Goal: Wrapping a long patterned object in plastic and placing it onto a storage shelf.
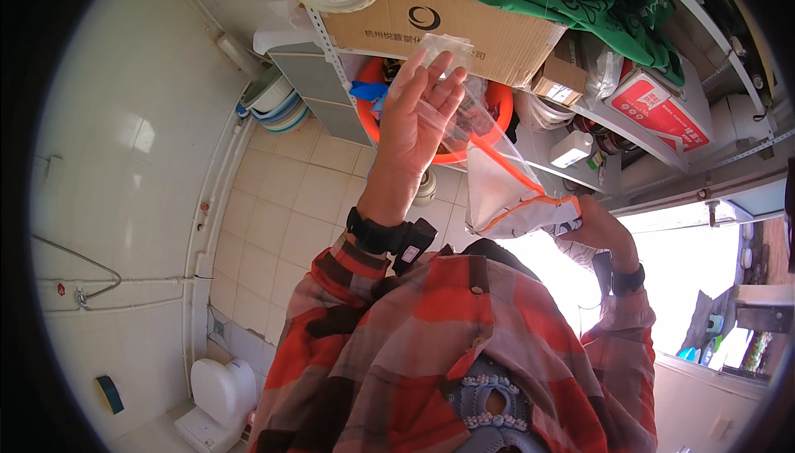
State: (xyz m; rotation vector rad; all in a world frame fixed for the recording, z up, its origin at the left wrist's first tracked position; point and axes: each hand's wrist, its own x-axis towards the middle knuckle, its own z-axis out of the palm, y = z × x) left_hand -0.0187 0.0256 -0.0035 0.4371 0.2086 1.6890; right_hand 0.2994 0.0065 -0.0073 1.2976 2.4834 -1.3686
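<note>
My left hand (pixel 422 102) is raised in the middle of the view, palm towards me, fingers apart and slightly curled. Clear plastic (pixel 475 114) lies against its fingers and slants down to the right. The plastic meets a white fabric bag (pixel 500 186) with orange edging and dark print. At the bag's right end, my right hand (pixel 599 229) grips its edge; most of those fingers are hidden. Whether the plastic is part of the bag, I cannot tell.
Beyond my left hand stands an orange tub (pixel 506 105) with things inside. Shelves hold a large cardboard box (pixel 385 15), a green cloth (pixel 584 3), a red-and-white carton (pixel 661 108) and a white bottle (pixel 571 148). Stacked basins (pixel 279 105) and a toilet (pixel 217 388) are on the left.
</note>
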